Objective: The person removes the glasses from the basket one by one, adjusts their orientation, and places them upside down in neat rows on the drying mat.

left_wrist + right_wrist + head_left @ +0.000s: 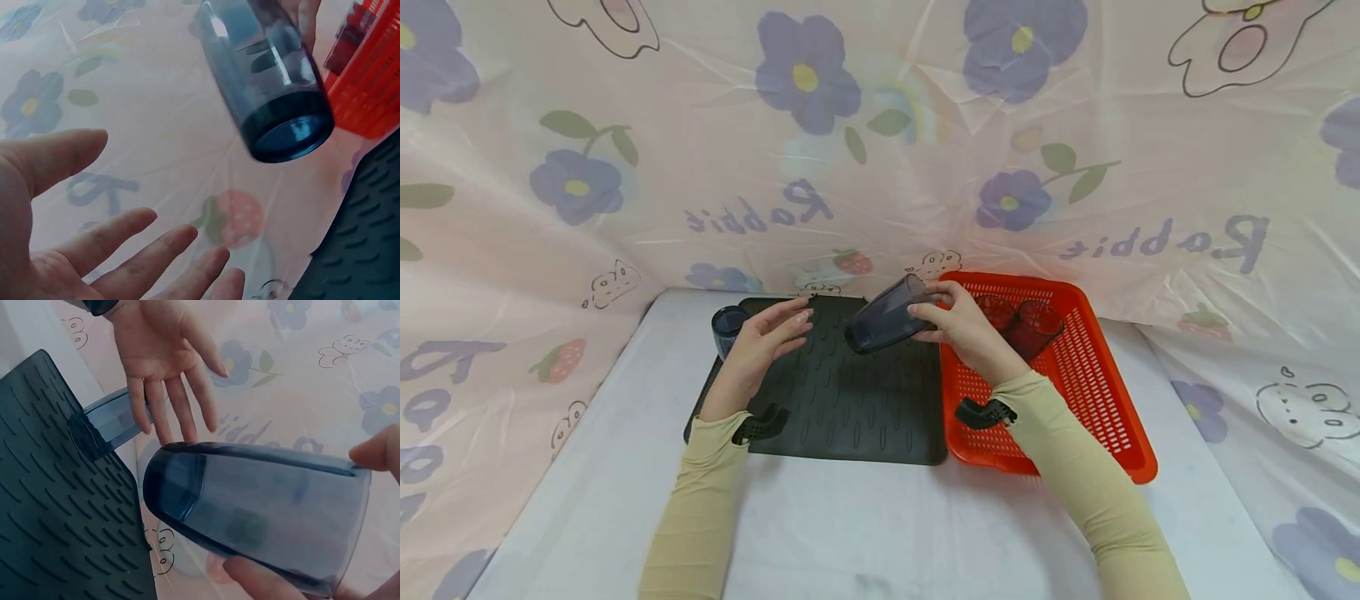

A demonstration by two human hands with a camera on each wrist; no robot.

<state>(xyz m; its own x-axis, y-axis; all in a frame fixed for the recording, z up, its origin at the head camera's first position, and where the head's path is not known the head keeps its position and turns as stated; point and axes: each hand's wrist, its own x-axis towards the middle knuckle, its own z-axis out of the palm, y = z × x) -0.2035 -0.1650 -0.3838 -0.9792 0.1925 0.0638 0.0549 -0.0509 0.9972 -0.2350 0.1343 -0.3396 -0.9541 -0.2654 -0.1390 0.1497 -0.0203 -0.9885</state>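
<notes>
Near its rim, my right hand (958,321) grips a clear blue-grey drinking glass (887,317), tilted in the air above the dark ribbed mat (850,417). The glass's thick base points left, toward my left hand (760,350). That hand is held over the mat's left part with fingers extended and apart, holding nothing. In the left wrist view a gap shows between its fingers (134,225) and the glass. A second blue glass (727,325) stands upright at the mat's far left corner, partly behind the left hand in the head view.
An orange-red perforated plastic basket (1105,392) stands right of the mat, overlapping its edge. Inside lie reddish-looking glasses (1037,329), partly hidden by my right hand. A white-covered table (850,533) lies beneath, and a flower-printed curtain (880,183) rises behind.
</notes>
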